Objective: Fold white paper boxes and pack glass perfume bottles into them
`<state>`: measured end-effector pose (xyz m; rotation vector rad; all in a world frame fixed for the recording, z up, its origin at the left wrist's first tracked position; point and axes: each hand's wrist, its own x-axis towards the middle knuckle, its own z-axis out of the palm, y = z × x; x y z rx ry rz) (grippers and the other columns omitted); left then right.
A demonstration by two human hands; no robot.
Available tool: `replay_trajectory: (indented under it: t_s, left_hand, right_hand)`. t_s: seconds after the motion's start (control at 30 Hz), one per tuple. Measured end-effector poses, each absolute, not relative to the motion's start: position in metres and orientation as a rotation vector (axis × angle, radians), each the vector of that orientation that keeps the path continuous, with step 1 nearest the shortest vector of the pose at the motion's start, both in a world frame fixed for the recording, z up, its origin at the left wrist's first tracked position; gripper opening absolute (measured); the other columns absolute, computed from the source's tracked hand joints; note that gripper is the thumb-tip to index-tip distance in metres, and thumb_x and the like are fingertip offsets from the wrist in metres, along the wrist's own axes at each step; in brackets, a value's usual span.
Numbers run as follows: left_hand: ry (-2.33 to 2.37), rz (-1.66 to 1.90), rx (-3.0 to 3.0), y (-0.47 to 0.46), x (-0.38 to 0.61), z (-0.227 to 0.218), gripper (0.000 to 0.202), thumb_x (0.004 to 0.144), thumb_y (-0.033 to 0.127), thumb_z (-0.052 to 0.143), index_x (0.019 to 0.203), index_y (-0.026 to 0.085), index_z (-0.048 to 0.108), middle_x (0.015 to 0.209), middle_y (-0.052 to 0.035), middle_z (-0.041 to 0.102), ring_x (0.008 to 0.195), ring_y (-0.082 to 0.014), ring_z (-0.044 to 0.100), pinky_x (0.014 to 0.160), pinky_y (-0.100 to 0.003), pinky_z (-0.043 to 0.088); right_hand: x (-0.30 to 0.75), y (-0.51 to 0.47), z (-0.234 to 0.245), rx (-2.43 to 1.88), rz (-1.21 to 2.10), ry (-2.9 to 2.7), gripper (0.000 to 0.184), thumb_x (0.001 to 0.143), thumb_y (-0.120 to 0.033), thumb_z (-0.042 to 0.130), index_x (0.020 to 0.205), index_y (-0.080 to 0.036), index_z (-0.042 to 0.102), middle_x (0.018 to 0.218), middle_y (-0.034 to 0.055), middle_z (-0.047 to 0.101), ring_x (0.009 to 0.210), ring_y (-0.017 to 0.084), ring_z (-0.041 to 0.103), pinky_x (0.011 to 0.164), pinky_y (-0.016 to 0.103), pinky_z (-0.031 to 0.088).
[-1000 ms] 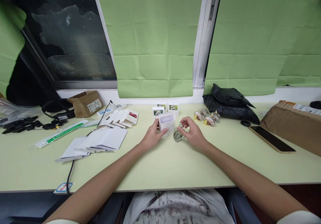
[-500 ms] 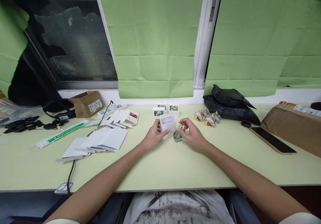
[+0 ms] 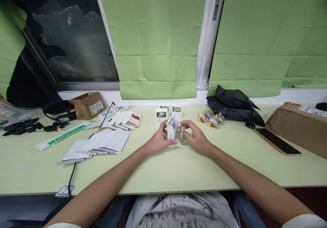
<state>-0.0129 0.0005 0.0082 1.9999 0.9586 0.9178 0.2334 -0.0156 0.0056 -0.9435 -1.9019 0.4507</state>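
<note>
My left hand (image 3: 158, 140) grips a small open white carton (image 3: 172, 129) at the middle of the pale green table (image 3: 163, 166), turned so its open end faces right. My right hand (image 3: 195, 136) pinches a small clear glass bottle (image 3: 182, 135) right beside the carton's opening. Both hands are closed on their objects, almost touching each other.
Three small white boxes (image 3: 166, 111) stand behind the hands. Several glass bottles (image 3: 211, 120) lie to the right, by a black bag (image 3: 233, 107). Flat white cartons (image 3: 102, 142) and a cable (image 3: 74, 166) are left. A phone (image 3: 276, 141) and a brown parcel (image 3: 298, 125) are right.
My left hand has turned the carton so its opening faces right. My right hand has lifted the glass bottle upright and brought it to the carton's mouth.
</note>
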Motion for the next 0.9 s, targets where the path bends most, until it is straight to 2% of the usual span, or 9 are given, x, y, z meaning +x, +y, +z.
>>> replay_trajectory:
  t_s: [0.13, 0.3, 0.4, 0.6, 0.67, 0.8, 0.9]
  left_hand:
    - [0.937, 0.89, 1.989, 0.003, -0.015, 0.007, 0.105, 0.081, 0.047, 0.084, 0.163, 0.03, 0.019, 0.128, -0.0097, 0.06, 0.102, -0.0204, 0.061, 0.078, -0.031, 0.053]
    - [0.908, 0.885, 1.949, 0.009, -0.017, 0.004, 0.1, 0.082, 0.037, 0.082, 0.161, 0.031, 0.021, 0.134, -0.011, 0.054, 0.099, -0.0182, 0.061, 0.08, -0.031, 0.053]
    - [0.937, 0.892, 1.935, 0.011, -0.017, 0.003, 0.096, 0.082, 0.038, 0.082, 0.16, 0.029, 0.027, 0.137, -0.0122, 0.053, 0.104, -0.0203, 0.061, 0.08, -0.031, 0.053]
    - [0.922, 0.94, 1.931, 0.011, -0.015, 0.0, 0.104, 0.075, 0.046, 0.09, 0.158, 0.031, 0.029, 0.142, -0.0134, 0.052, 0.117, -0.0262, 0.059, 0.084, -0.035, 0.055]
    - [0.901, 0.941, 1.917, 0.012, -0.014, -0.001, 0.099, 0.076, 0.046, 0.088, 0.156, 0.029, 0.032, 0.141, -0.0138, 0.054, 0.118, -0.0271, 0.06, 0.085, -0.036, 0.056]
    - [0.837, 0.972, 1.868, 0.013, -0.014, -0.001, 0.074, 0.087, 0.045, 0.078, 0.147, 0.024, 0.039, 0.136, -0.0141, 0.058, 0.118, -0.0276, 0.064, 0.092, -0.041, 0.057]
    - [0.851, 0.986, 1.871, 0.015, -0.014, -0.003, 0.072, 0.086, 0.045, 0.079, 0.143, 0.023, 0.041, 0.14, -0.0145, 0.058, 0.115, -0.0277, 0.067, 0.096, -0.044, 0.057]
  right_hand:
    - [0.234, -0.014, 0.003, -1.013, 0.43, -1.905, 0.034, 0.102, -0.03, 0.055, 0.135, -0.029, 0.056, 0.125, 0.0069, 0.066, 0.114, 0.024, 0.062, 0.102, 0.043, 0.049]
    - [0.233, -0.013, 0.003, -1.081, 0.404, -1.913, 0.031, 0.105, -0.036, 0.05, 0.134, -0.028, 0.057, 0.118, 0.0077, 0.066, 0.11, 0.025, 0.061, 0.099, 0.043, 0.049]
    - [0.234, -0.012, 0.004, -1.095, 0.398, -1.898, 0.031, 0.105, -0.038, 0.052, 0.134, -0.029, 0.058, 0.121, 0.0079, 0.066, 0.111, 0.025, 0.061, 0.097, 0.042, 0.049]
    - [0.235, -0.009, 0.005, -1.107, 0.498, -1.885, 0.023, 0.103, -0.045, 0.055, 0.113, -0.027, 0.063, 0.117, 0.0054, 0.069, 0.111, 0.025, 0.062, 0.089, 0.039, 0.05]
    - [0.235, -0.009, 0.006, -1.132, 0.534, -1.863, 0.024, 0.102, -0.048, 0.056, 0.11, -0.026, 0.062, 0.113, 0.0046, 0.07, 0.107, 0.025, 0.064, 0.084, 0.036, 0.05]
    - [0.236, -0.011, 0.009, -1.169, 0.534, -1.895, 0.032, 0.098, -0.056, 0.06, 0.108, -0.026, 0.06, 0.105, 0.0044, 0.069, 0.096, 0.023, 0.063, 0.078, 0.035, 0.048]
    - [0.239, -0.012, 0.011, -1.186, 0.512, -2.02, 0.036, 0.091, -0.058, 0.067, 0.103, -0.024, 0.06, 0.1, 0.0044, 0.067, 0.093, 0.024, 0.059, 0.078, 0.035, 0.046]
